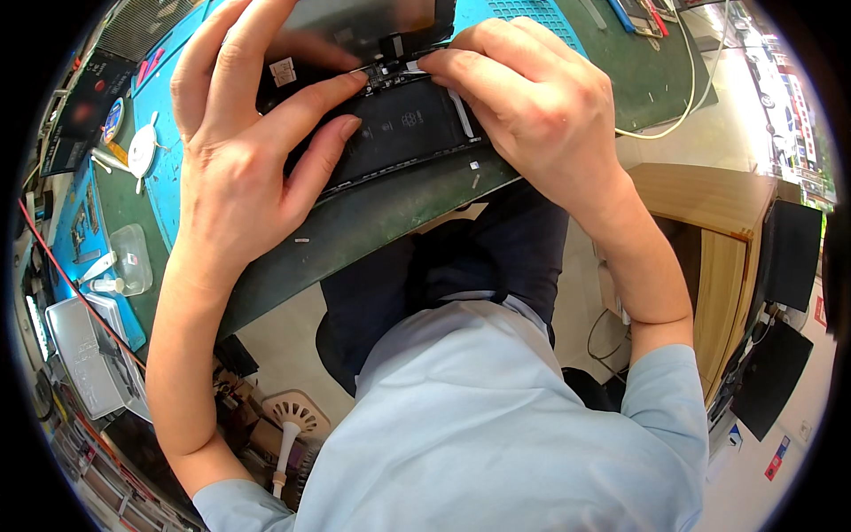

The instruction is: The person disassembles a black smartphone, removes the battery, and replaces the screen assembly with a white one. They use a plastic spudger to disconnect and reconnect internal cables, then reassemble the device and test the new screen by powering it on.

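Note:
An opened black phone (390, 133) lies on the bench, its battery and a narrow circuit board (386, 78) exposed, with a glossy dark panel (355, 27) raised behind them. My left hand (239, 160) spans the phone's left side, fingers apart, index tip on the board, thumb over the battery, upper fingertips partly cut off by the frame. My right hand (541, 115) is closed at the board's right part, thumb and index tips bent onto a small connector area; what lies between them is too small to make out.
A blue mat (164, 168) with small tools lies on the green bench (372, 230). At left are a clear container (131, 257) and a metal case (84, 355). A pale cable (665, 133) crosses the bench's right; a wooden cabinet (700, 191) stands beside my right arm.

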